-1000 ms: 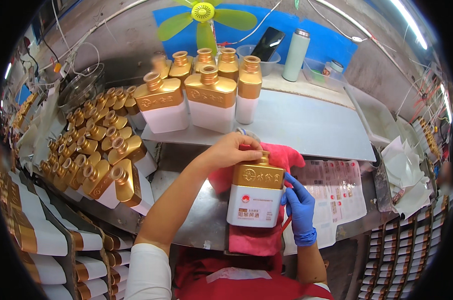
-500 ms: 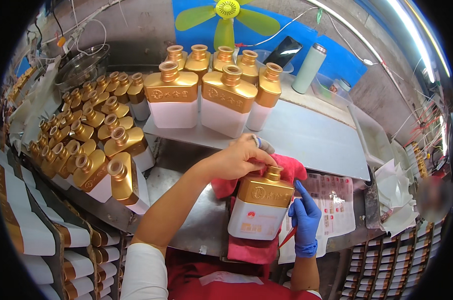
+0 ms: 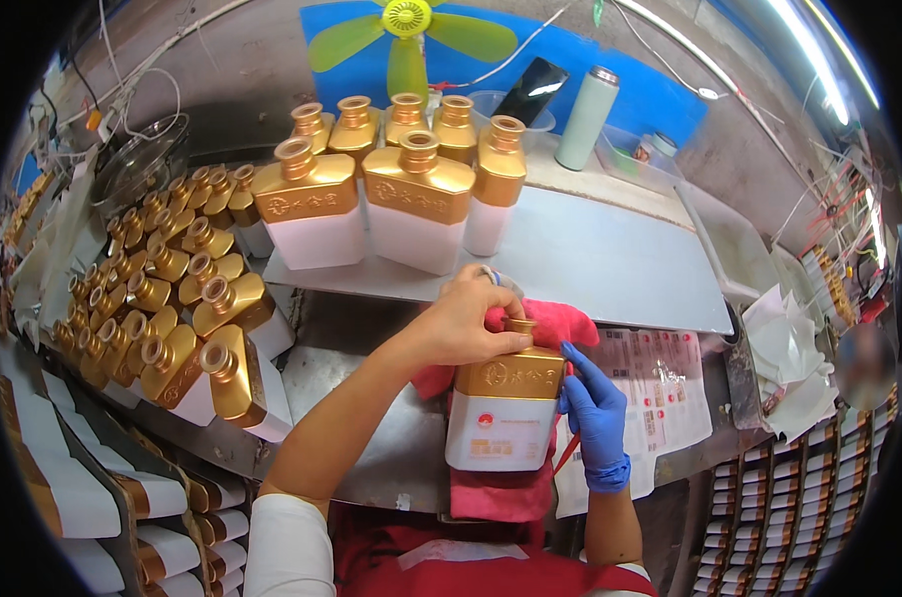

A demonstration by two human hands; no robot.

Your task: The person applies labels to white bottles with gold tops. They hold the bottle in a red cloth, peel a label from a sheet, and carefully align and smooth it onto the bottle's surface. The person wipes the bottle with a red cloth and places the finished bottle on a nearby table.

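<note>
A flat-sided bottle (image 3: 505,430) with a gold shoulder and white body stands slightly tilted in front of me. My left hand (image 3: 463,323), bare but for a pale finger cover, is closed at its neck, thumb against the rim; the far fingers are hidden. My right hand (image 3: 595,413), in a blue glove, rests against the bottle's right side, index finger stretched up to the shoulder and the other fingers curled. From those fingers a thin red stick-like tool (image 3: 567,455) sticks out downward. A red cloth (image 3: 505,500) lies beneath the bottle, and more red cloth bunches behind it.
Several like bottles (image 3: 316,234) stand on a grey board (image 3: 610,264), with many more (image 3: 177,368) crowded at left. A printed sticker sheet (image 3: 660,398) lies at right. Behind are a green fan (image 3: 408,65), phone (image 3: 532,92) and flask (image 3: 587,119). Stacked racks flank me.
The whole view has shifted, with the board and bottles moving left. The left thumb has come down over the bottle's neck, and small print on its white front shows more clearly.
</note>
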